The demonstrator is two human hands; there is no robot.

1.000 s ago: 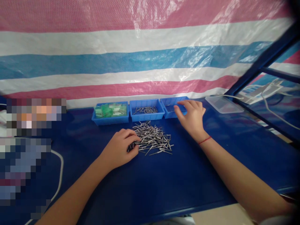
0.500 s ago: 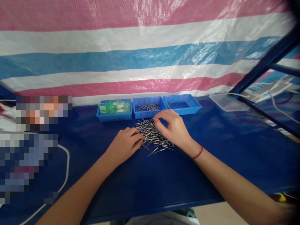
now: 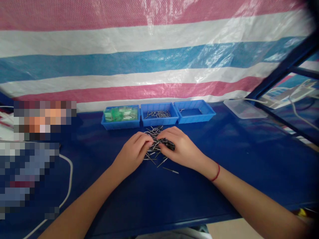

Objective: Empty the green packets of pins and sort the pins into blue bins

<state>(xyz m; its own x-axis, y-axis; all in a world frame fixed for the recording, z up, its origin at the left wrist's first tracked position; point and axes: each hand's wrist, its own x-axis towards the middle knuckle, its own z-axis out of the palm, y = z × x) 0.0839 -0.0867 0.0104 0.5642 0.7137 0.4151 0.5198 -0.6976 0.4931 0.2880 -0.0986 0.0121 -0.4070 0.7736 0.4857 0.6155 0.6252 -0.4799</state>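
Observation:
A heap of silvery blind rivets (image 3: 155, 132) lies on the blue table between my two hands. My left hand (image 3: 134, 150) is at the heap's left side, thumb and fingers pinched together; what sits in its fingertips is too small to make out. From the right, my right hand (image 3: 183, 147) curls its thumb and fingers around several of the rivets, which show dark between them. A single loose rivet (image 3: 171, 170) lies apart, nearer the front edge.
Behind the heap stand three blue bins in a row: the left bin (image 3: 121, 124) with green and clear packets, the middle bin (image 3: 159, 121) with rivets, the right bin (image 3: 196, 118) with a few. A translucent lid (image 3: 245, 110) lies right; a white cable (image 3: 70, 179) runs left.
My right hand has come down and slightly left from the heap's top, closing around rivets. My left hand has shifted slightly. One rivet now lies apart in front of the heap.

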